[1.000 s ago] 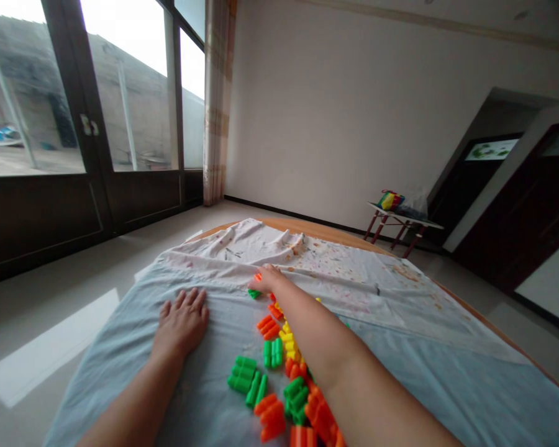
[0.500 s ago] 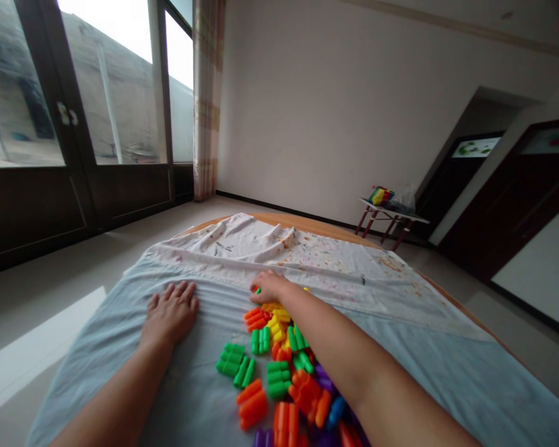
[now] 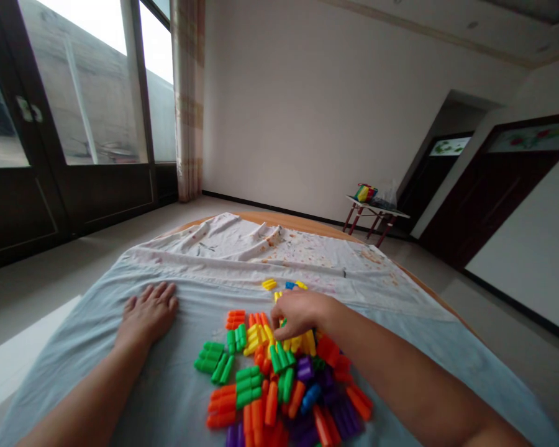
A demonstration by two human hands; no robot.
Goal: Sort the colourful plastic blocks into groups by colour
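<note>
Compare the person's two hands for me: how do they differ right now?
The left hand lies flat on the blue sheet, while the right hand is arched over the colourful plastic blocks. The left hand's fingers are spread, but the right hand's are curled downward. The left hand sits beside the blocks, apart from them; the right hand is at the pile. Both hands are bare and face palm down.
</note>
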